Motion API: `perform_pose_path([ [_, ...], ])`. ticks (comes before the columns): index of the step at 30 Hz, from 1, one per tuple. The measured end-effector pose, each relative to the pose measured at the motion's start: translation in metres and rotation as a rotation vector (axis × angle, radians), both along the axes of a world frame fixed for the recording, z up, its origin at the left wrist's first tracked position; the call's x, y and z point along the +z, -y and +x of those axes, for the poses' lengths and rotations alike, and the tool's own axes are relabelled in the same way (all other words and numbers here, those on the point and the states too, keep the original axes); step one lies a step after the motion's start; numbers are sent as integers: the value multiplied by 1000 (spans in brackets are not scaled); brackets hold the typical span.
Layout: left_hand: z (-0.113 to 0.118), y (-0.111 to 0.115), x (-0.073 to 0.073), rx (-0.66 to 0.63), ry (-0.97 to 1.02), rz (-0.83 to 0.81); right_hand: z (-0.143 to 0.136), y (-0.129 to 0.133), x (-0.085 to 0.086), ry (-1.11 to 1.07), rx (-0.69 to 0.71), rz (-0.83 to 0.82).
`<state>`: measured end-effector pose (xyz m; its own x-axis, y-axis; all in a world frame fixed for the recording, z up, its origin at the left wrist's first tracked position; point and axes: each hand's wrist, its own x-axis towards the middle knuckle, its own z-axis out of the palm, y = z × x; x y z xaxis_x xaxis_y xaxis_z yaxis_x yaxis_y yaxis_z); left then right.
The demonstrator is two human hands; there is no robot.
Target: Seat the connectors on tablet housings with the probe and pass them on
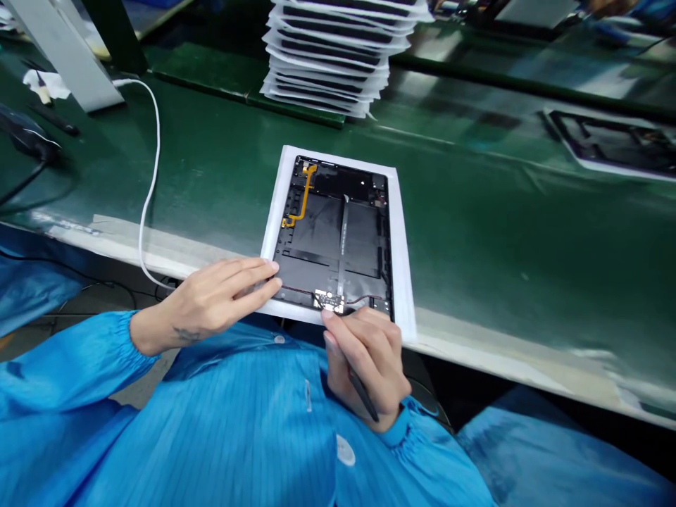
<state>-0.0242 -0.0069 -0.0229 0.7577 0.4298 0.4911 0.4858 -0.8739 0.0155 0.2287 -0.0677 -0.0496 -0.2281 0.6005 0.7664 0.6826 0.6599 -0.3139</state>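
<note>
A black tablet housing point(317, 274) with its inside exposed lies on a white sheet point(402, 282) near the bench's front edge. An orange flex cable point(305, 197) runs down its left part, and a long dark strip point(343, 243) runs down its middle. A small circuit board point(329, 301) sits at the housing's near edge. My left hand point(219, 296) rests its outstretched fingertips on the near left edge of the housing. My right hand point(367, 355) is closed around a thin black tool point(364, 396), its fingertips at the circuit board; the tool's tip is hidden.
A tall stack of white sheets with dark layers between point(338, 56) stands behind the housing. A white cable point(157, 162) curves over the green bench point(501, 239) at left, near a grey stand point(68, 49). Another open housing point(617, 144) lies at far right.
</note>
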Motion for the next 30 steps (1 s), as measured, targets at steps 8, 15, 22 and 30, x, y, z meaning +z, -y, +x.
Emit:
perform_pose_path([
  [8, 14, -3, 26, 1, -244, 65, -15, -25, 34, -281, 252, -336],
  [15, 18, 1, 22, 62, -241, 66, -25, -43, 42, -297, 245, -499],
  [22, 18, -1, 24, 35, -206, 116, -23, -42, 46, -190, 293, -455],
  [30, -4, -7, 3, -62, 12, 60, -17, -46, 53, -147, 370, -482],
])
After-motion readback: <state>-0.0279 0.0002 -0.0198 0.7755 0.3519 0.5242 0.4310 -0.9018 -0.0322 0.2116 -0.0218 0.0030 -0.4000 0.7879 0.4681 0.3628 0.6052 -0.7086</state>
